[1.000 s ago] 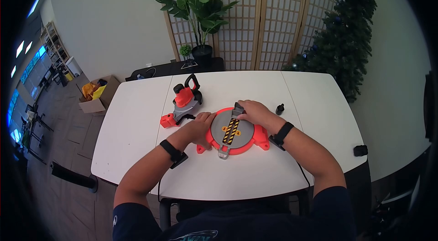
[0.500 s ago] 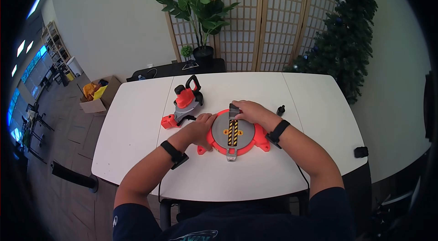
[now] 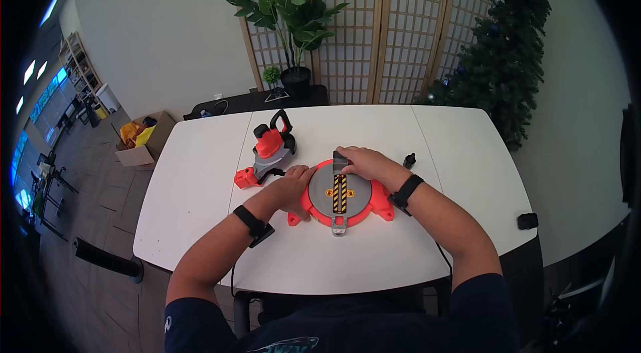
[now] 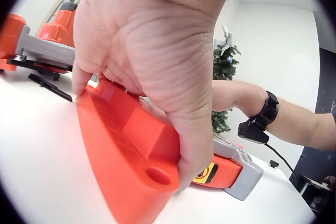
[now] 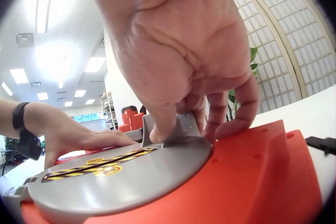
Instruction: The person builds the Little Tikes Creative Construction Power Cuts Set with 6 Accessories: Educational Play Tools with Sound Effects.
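A round grey disc with yellow-black striped decals sits in an orange-red base on the white table. My left hand grips the base's left side, its thumb near the front and fingers over the far edge; the left wrist view shows the palm over the orange part. With my right hand I pinch the grey upright block at the disc's far end; the right wrist view shows the thumb against this block. A grey clip juts from the near edge.
Left of the base stands an orange and grey toy saw with a black handle, near my left hand. A small black piece lies beyond my right wrist, and a black block at the table's right edge.
The disc's striped strip and the grey block have turned slightly counterclockwise to point straight away from me, my right hand moving left with them. My left hand stays on the base.
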{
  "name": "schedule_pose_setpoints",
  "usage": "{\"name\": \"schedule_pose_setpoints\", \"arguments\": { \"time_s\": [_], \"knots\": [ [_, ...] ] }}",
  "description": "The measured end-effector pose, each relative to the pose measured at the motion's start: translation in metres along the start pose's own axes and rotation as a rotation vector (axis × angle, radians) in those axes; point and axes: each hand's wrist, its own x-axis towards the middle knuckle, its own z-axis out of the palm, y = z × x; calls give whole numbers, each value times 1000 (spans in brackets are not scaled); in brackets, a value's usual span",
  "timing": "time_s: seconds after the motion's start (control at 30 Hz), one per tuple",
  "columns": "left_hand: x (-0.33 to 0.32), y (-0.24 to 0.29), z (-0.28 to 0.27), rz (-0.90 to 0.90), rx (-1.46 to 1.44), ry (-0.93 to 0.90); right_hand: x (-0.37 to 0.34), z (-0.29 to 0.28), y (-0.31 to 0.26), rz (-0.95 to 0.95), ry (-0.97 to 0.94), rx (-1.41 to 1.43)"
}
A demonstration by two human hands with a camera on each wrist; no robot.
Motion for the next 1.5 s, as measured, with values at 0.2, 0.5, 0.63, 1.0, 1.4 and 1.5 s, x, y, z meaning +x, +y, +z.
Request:
{"name": "schedule_pose_setpoints", "arguments": {
  "time_s": [0.2,0.5,0.63,1.0,1.4,1.5],
  "knots": [
    [0,-2,2,15,5,16,3,5,2,-24,26,-6],
    [-1,1,0,0,3,4,3,7,1,-32,44,4],
    [-2,2,-1,-2,-4,4,1,4,-2,-33,38,-4],
    [-2,0,2,-5,-16,28,0,6,-2,-41,44,3],
    [-1,-1,4,-7,-26,38,-15,-15,-17,108,-48,-50],
    [-4,3,0,-29,-50,17,-15,-17,0,121,-83,162]
  ]
}}
